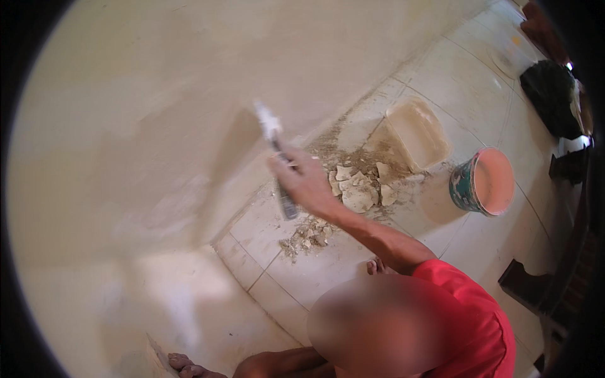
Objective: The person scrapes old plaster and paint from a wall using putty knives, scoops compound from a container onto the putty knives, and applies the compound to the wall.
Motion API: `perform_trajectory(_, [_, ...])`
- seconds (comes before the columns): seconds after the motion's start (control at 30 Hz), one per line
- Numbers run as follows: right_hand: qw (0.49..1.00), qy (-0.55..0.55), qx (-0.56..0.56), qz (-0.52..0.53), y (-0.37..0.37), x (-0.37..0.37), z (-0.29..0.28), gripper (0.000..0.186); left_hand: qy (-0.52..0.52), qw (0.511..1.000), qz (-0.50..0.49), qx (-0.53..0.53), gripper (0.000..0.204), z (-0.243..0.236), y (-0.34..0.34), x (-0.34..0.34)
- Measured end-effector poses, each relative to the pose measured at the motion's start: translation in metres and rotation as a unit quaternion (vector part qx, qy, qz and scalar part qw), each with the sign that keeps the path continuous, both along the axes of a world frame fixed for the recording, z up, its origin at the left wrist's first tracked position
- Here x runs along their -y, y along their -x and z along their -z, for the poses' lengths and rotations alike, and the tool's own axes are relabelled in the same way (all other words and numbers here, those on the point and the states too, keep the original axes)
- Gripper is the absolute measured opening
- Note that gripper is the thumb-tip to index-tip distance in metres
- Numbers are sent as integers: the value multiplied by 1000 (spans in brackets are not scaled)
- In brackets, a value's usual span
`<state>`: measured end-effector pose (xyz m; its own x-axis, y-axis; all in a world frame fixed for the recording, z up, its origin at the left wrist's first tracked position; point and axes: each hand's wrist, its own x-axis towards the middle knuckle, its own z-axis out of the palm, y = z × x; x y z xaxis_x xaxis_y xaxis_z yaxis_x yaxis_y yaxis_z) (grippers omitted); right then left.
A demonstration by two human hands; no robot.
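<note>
Neither of my own hands shows in the head view. Another person in a red shirt (469, 296) sits or squats low beside the wall. That person's hand (305, 179) is closed around the dark handle of a scraper-like tool (272, 129); its white-smeared blade is blurred near the beige wall (157, 126). Below that arm lie broken flakes of plaster or dried filler (359, 189) and smaller crumbs (309, 236). At the bottom left, dark fingers or toes (186, 365) show beside a thin pale edge; I cannot tell which they are.
A shallow, dusty beige tub (421, 135) lies on the tiled floor (466, 120). Beside it stands a green-sided bucket (495, 183) with a pink-orange inside. A black plastic bag (551, 97) and dark wooden furniture (529, 286) line the right side. A wall corner meets the floor at lower left.
</note>
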<state>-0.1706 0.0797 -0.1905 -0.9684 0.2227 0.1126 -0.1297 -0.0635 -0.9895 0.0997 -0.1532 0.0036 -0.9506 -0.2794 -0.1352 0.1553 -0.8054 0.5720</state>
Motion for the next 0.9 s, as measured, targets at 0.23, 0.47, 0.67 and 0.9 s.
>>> perform_trajectory(0.23, [962, 240, 71, 108, 65, -102, 52, 35, -45, 998, -4, -32, 34, -9, -2, -12])
perform_trajectory(0.47, [990, 114, 30, 82, 43, -42, 15, 35, -36, 999, -16, -15, 33, -10, 3, -17])
perform_trajectory(0.67, [999, -5, 45, -27, 14, -52, 19, 58, -57, 997, -53, -7, 32, -9, 5, -21])
perform_trajectory(0.9, [982, -83, 35, 167, 97, -48, 120, 65, -38, 999, 11, -25, 30, -7, 3, -16])
